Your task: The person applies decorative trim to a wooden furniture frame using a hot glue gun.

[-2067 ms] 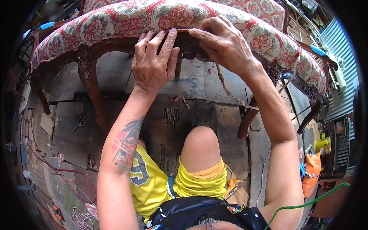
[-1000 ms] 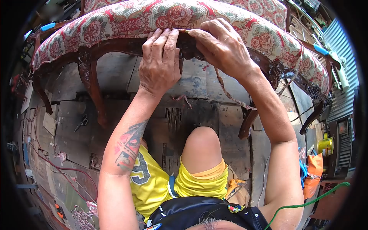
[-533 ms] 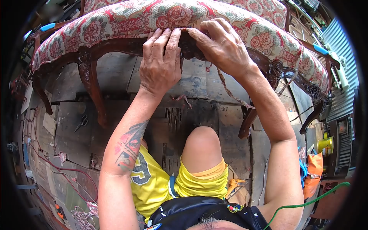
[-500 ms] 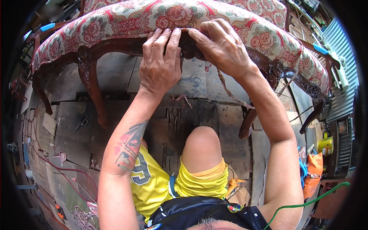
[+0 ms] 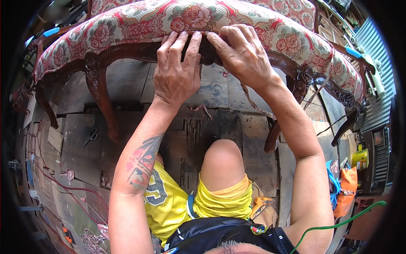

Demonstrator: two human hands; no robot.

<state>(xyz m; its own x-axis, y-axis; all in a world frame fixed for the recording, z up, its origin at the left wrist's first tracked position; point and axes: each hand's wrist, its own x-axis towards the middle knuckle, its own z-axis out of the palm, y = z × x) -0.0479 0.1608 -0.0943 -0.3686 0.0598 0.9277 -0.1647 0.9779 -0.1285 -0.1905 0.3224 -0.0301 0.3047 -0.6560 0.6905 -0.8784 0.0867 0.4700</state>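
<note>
A sofa seat in floral fabric (image 5: 139, 26) spans the top of the head view above a carved dark wood frame (image 5: 127, 51). Along the seam between them, the spread fingertips of my left hand (image 5: 177, 70) press flat on the fabric's lower edge. Just to its right, my right hand (image 5: 245, 55) has its thumb and bent fingers together at the same edge, pinching what looks like a narrow trim strip. A loose patterned strip (image 5: 253, 103) hangs below my right hand and passes behind the forearm.
Scissors (image 5: 90, 136) and a fabric scrap (image 5: 202, 111) lie on the wooden floor (image 5: 211, 86). A yellow-orange tool (image 5: 262, 202) is beside my knee. An orange bag (image 5: 347, 190) and a yellow tin (image 5: 360, 158) stand right. A green cord (image 5: 351, 220) crosses the lower right.
My right hand has shifted slightly, its fingers a little lower and more curled at the edge. The hanging strip has swung slightly. My left hand stays in place.
</note>
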